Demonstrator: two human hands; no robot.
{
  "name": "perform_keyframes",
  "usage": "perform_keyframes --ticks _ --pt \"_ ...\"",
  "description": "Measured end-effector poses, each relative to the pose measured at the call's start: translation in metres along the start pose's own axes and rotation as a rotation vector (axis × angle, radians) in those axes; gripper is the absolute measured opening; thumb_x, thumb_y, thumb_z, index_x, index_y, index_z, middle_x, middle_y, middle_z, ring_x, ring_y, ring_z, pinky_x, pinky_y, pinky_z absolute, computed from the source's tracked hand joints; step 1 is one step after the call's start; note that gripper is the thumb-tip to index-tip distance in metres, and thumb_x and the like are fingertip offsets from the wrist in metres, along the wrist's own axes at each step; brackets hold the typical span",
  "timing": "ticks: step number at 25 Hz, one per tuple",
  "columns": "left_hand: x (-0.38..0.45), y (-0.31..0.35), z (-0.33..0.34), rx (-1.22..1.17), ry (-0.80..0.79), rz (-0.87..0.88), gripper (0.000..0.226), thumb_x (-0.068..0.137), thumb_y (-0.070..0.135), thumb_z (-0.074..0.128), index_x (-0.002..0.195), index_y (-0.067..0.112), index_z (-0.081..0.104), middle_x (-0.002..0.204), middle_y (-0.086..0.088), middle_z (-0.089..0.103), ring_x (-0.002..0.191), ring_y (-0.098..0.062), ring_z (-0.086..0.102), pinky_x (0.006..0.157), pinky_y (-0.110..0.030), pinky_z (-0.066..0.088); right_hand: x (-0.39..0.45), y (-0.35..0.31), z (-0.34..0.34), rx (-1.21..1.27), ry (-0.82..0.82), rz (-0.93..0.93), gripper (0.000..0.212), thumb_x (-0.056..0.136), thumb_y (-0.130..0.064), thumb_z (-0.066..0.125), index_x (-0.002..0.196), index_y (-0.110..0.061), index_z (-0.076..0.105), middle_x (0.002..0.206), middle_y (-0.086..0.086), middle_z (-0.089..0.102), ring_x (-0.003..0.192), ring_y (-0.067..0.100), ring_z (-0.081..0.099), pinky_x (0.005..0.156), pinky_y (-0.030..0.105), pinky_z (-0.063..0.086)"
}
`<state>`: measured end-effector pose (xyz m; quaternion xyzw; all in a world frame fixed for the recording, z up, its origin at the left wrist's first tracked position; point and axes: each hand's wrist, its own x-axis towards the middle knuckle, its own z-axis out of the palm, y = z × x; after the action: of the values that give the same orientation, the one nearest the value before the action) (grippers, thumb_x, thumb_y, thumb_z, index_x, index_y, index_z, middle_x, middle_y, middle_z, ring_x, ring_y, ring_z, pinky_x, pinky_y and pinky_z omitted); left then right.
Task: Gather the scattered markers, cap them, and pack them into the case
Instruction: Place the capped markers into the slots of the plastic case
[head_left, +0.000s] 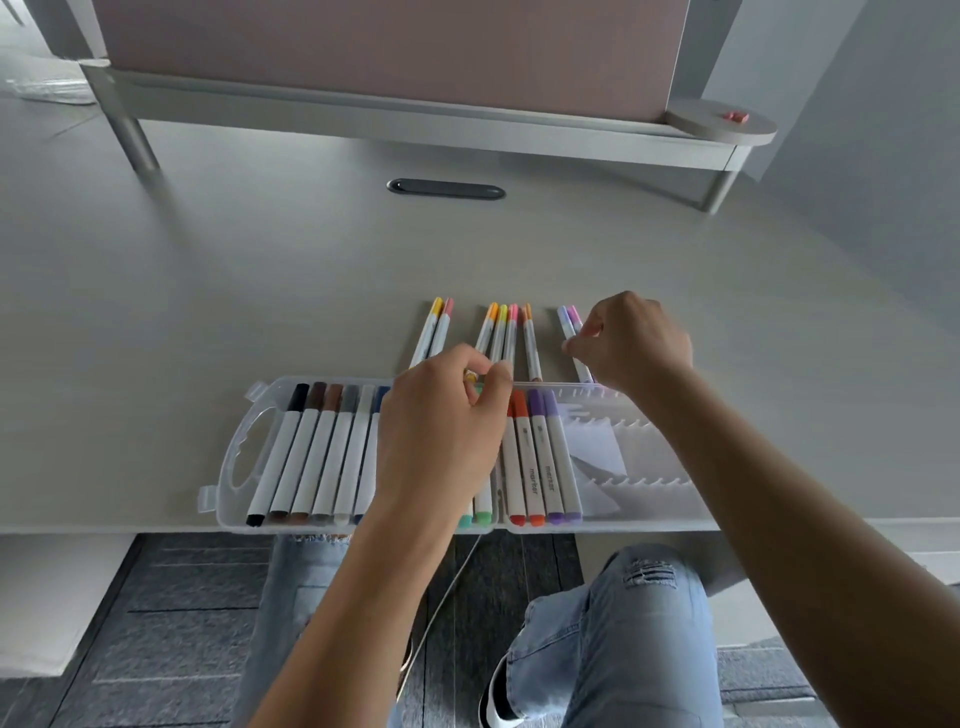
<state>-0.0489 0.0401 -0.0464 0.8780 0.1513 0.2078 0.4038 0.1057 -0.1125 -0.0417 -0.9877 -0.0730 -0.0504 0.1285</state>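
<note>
a grey worktop has a dark oval slot; a small pink thing sits on a shelf.

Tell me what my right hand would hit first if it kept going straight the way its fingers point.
The right hand points left, already pinching the pale purple marker; going on, it would likely meet the orange-capped marker first.

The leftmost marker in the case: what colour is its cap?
Black. The marker shows best in the head view, at the case's handle end.
</note>
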Motion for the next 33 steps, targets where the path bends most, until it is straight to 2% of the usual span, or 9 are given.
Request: perform_keyframes --ticks 3,7,11,15,18,22,25,29,33 --pt "0.002 -0.004 -0.001 -0.002 0.001 -0.013 0.023 0.098 0.044 0.058 0.096 0.026 0.071 0.065 0.013 0.057 0.056 0.000 0.053 0.050 -0.011 0.032 0.007 -0.007 0.006 -0.059 -0.036 0.015 0.029 0.086 -0.044 0.075 0.085 -0.015 0.071 0.078 0.003 0.068 0.070 0.025 0.064 0.069 0.039 0.061" --pt "0.004 -0.006 0.000 0.022 -0.015 -0.009 0.017 0.099 0.037 0.059 0.100 0.025 0.071 0.073 0.012 0.065 0.062 0.001 0.059 0.056 -0.013 0.046 0.009 -0.017 0.005 -0.092 -0.041 0.001 0.037 0.088 -0.044 0.072 0.071 -0.015 0.057 0.073 0.004 0.062 0.067 0.026 0.062 0.065 0.036 0.056" --pt "0.012 -0.011 0.002 0.077 0.000 -0.006 0.013 0.098 0.030 0.062 0.102 0.023 0.072 0.085 0.009 0.072 0.067 -0.004 0.064 0.062 -0.026 0.054 0.011 -0.014 0.001 0.069 -0.053 0.063 0.037 0.089 -0.043 0.069 0.071 -0.010 0.070 0.068 0.005 0.068 0.064 0.026 0.066 0.065 0.036 0.059" --pt "0.042 -0.015 0.007 0.304 0.046 -0.036 0.017 0.099 0.028 0.061 0.108 0.017 0.071 0.100 0.001 0.072 0.075 -0.014 0.059 0.063 -0.030 0.044 0.001 -0.010 -0.012 0.264 -0.031 0.091 0.040 0.092 -0.037 0.066 0.060 -0.013 0.066 0.047 -0.005 0.058 0.046 0.013 0.052 0.048 0.022 0.034" --pt "0.070 -0.018 0.012 0.414 0.015 -0.076 0.017 0.096 0.023 0.063 0.110 0.014 0.067 0.105 -0.004 0.068 0.082 -0.020 0.055 0.068 -0.034 0.039 -0.013 -0.005 -0.021 0.326 -0.018 0.073 0.042 0.089 -0.032 0.066 0.052 -0.013 0.062 0.033 -0.008 0.048 0.045 0.014 0.047 0.050 0.022 0.032" --pt "0.087 -0.020 0.018 0.505 -0.031 -0.161 0.012 0.092 0.014 0.067 0.103 0.011 0.065 0.098 -0.007 0.068 0.079 -0.026 0.055 0.066 -0.035 0.040 -0.036 0.013 -0.025 0.419 0.026 0.049 0.035 0.084 -0.029 0.068 0.056 -0.009 0.067 0.043 -0.002 0.055 0.047 0.018 0.046 0.053 0.026 0.037" --pt "0.089 -0.017 0.021 0.554 -0.032 -0.148 0.011 0.090 0.012 0.065 0.101 0.010 0.062 0.092 -0.007 0.061 0.084 -0.031 0.059 0.067 -0.035 0.039 -0.055 0.024 -0.025 0.468 -0.006 0.013 0.032 0.086 -0.030 0.070 0.069 -0.003 0.073 0.053 0.011 0.062 0.046 0.016 0.044 0.052 0.028 0.036" --pt "0.086 -0.012 0.025 0.585 -0.020 -0.122 0.009 0.089 0.011 0.065 0.097 0.011 0.062 0.103 -0.013 0.068 0.096 -0.036 0.065 0.069 -0.036 0.038 -0.086 0.034 -0.030 0.468 -0.115 -0.020 0.033 0.090 -0.033 0.070 0.070 -0.006 0.074 0.050 0.002 0.056 0.036 0.006 0.036 0.038 0.015 0.028" --pt "0.079 -0.005 0.023 0.557 0.040 -0.118 0.014 0.092 0.020 0.067 0.099 0.008 0.065 0.100 -0.014 0.067 0.087 -0.035 0.062 0.067 -0.036 0.037 -0.109 0.034 -0.025 0.402 -0.187 -0.031 0.033 0.087 -0.037 0.068 0.065 -0.015 0.074 0.056 0.003 0.066 0.048 0.013 0.049 0.050 0.024 0.040"
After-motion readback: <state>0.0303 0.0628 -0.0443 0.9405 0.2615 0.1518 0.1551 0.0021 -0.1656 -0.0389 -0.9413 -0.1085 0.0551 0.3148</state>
